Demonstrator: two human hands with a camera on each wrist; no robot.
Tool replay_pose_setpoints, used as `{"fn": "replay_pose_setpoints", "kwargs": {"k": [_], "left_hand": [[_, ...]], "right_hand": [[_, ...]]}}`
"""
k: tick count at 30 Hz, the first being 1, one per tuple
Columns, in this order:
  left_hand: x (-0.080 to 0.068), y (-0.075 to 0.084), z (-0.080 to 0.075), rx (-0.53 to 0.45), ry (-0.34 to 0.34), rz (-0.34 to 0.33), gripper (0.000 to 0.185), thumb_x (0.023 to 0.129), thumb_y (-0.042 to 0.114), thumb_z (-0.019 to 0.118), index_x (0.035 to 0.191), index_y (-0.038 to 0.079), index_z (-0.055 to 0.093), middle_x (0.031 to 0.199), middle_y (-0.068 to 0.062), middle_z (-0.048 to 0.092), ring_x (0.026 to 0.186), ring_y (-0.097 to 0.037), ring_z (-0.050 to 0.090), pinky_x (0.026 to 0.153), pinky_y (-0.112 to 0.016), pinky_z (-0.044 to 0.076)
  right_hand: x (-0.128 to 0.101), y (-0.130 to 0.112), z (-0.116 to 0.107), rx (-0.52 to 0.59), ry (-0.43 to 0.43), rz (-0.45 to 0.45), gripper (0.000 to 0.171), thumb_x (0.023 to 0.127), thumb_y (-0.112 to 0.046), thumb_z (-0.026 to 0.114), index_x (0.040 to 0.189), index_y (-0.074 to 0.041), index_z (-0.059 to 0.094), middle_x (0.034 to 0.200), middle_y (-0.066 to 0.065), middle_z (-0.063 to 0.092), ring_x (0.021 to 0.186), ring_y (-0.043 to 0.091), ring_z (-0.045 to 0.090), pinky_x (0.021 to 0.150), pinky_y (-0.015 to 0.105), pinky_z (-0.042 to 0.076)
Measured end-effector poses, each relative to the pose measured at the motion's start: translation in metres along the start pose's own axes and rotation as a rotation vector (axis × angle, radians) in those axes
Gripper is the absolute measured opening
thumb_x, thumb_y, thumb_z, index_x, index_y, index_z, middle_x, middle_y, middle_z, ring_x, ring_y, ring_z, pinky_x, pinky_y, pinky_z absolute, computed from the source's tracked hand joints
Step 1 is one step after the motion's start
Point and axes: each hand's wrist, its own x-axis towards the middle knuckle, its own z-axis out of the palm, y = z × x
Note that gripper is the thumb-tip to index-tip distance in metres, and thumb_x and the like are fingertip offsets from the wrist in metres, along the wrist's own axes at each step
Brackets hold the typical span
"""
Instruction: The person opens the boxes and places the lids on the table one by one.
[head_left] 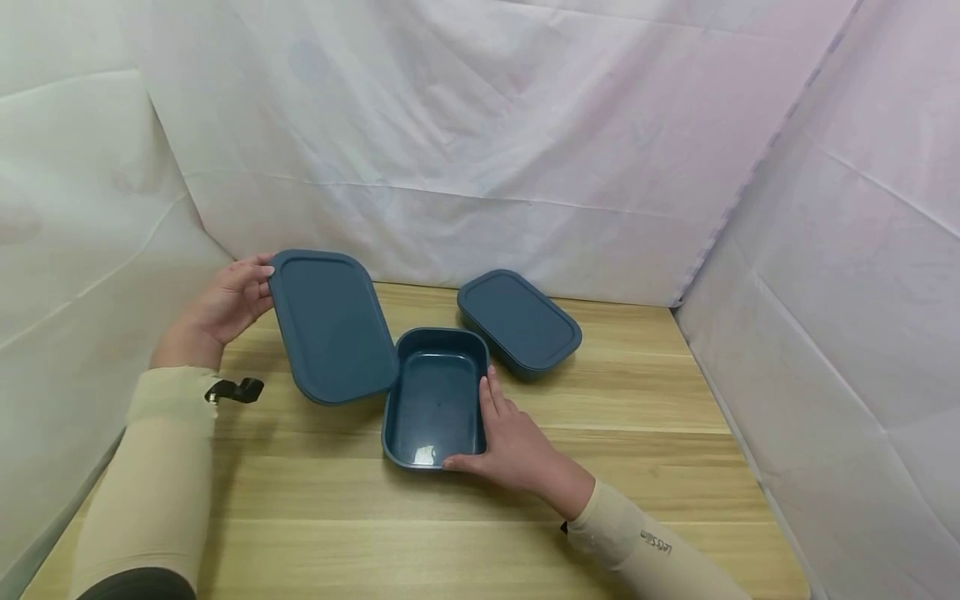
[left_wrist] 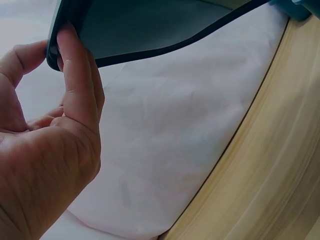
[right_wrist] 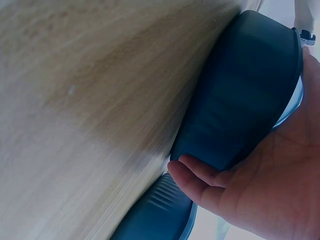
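Note:
My left hand (head_left: 232, 304) pinches the far left corner of a dark blue rectangular lid (head_left: 333, 329), thumb on one face and fingers on the other. The lid is raised and tilted, its near right corner at the left rim of an uncovered food container (head_left: 437, 400). That container stands on the table with nothing inside. My right hand (head_left: 517, 446) holds it by the near right corner, thumb at the near rim and fingers along the right wall. In the right wrist view, the fingertips (right_wrist: 187, 175) lie against the outer wall of the container (right_wrist: 245, 90).
A second dark blue container (head_left: 519, 321), with its lid on, stands behind and to the right, close to the uncovered one. The wooden table (head_left: 637, 450) is bordered by white cloth (head_left: 450, 150) at the back and both sides.

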Motion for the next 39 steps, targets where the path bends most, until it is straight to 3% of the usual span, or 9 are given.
{"fn": "replay_pose_setpoints", "kwargs": {"k": [14,23,31,39], "left_hand": [[-0.004,0.01,0.004,-0.006,0.042,0.062,0.038,0.117,-0.005,0.034,0.125,-0.004,0.072,0.105,-0.012,0.08,0.091,-0.02,0.078,0.079,-0.03,0.063],[-0.004,0.017,0.016,0.089,0.176,0.105,0.032,0.115,-0.005,0.049,0.118,0.001,0.08,0.094,-0.006,0.081,0.081,-0.016,0.076,0.073,-0.028,0.063],[-0.004,0.024,0.025,0.109,0.274,0.151,0.027,0.112,-0.006,0.057,0.118,0.002,0.083,0.085,-0.005,0.079,0.071,-0.014,0.072,0.069,-0.027,0.063],[-0.004,0.025,0.029,0.243,0.367,0.17,0.021,0.109,-0.002,0.067,0.124,0.005,0.08,0.083,-0.002,0.078,0.07,-0.012,0.073,0.073,-0.025,0.063]], "right_hand": [[0.0,0.0,0.001,0.002,0.006,-0.005,0.144,0.083,-0.092,0.069,0.177,-0.004,0.006,0.185,0.011,-0.009,0.165,0.041,0.028,0.122,0.062,0.041],[0.001,0.001,0.002,0.006,0.005,0.003,0.143,0.084,-0.089,0.072,0.177,-0.005,0.005,0.185,0.01,-0.011,0.164,0.041,0.028,0.122,0.064,0.041],[0.001,0.0,0.001,0.017,0.001,0.015,0.142,0.084,-0.088,0.074,0.178,-0.006,0.005,0.185,0.009,-0.011,0.164,0.042,0.028,0.123,0.064,0.04],[0.001,0.001,0.002,0.012,0.003,0.015,0.143,0.084,-0.089,0.073,0.178,-0.006,0.005,0.185,0.008,-0.012,0.165,0.041,0.028,0.123,0.064,0.04]]}}
